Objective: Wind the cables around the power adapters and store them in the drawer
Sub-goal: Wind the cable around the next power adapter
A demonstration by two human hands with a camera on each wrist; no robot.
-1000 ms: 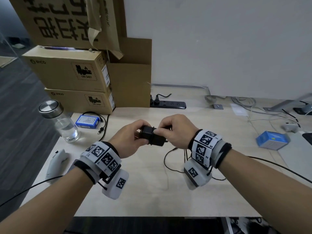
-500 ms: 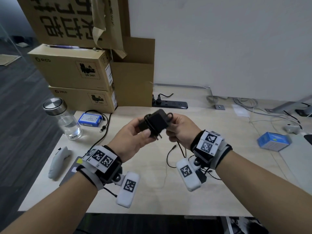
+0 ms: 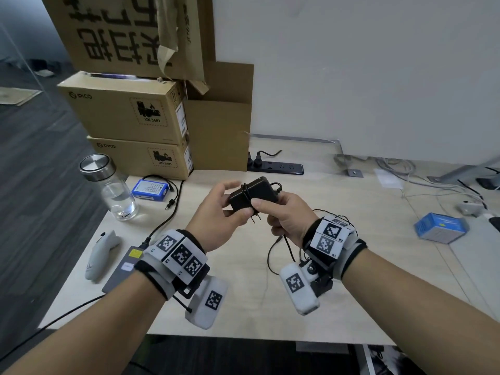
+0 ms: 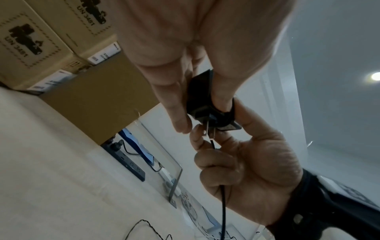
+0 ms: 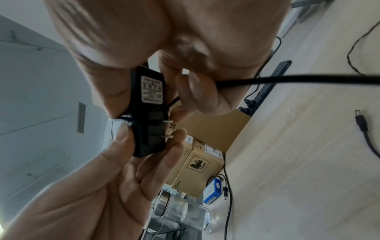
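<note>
A black power adapter (image 3: 253,193) is held above the desk between both hands, its prongs pointing toward me. My left hand (image 3: 233,203) pinches its left end between thumb and fingers. A turn of its thin black cable (image 3: 270,255) crosses the body, and the rest hangs in a loop from my right hand (image 3: 270,204). In the left wrist view the right hand (image 4: 236,162) curls round the cable (image 4: 223,203), its thumb against the adapter (image 4: 200,97). The right wrist view shows the adapter's label (image 5: 152,91) and the cable (image 5: 287,79) running out between the fingers. No drawer is in view.
Stacked cardboard boxes (image 3: 130,115) stand at the back left, with a power strip (image 3: 276,167) beside them. A glass bottle (image 3: 111,188), a blue battery pack (image 3: 149,188) with its lead, and a grey controller (image 3: 98,255) lie left. A small blue box (image 3: 439,228) sits right.
Both hands have lifted the adapter higher and turned it so the prongs face me. A turn of cable now lies across its body.
</note>
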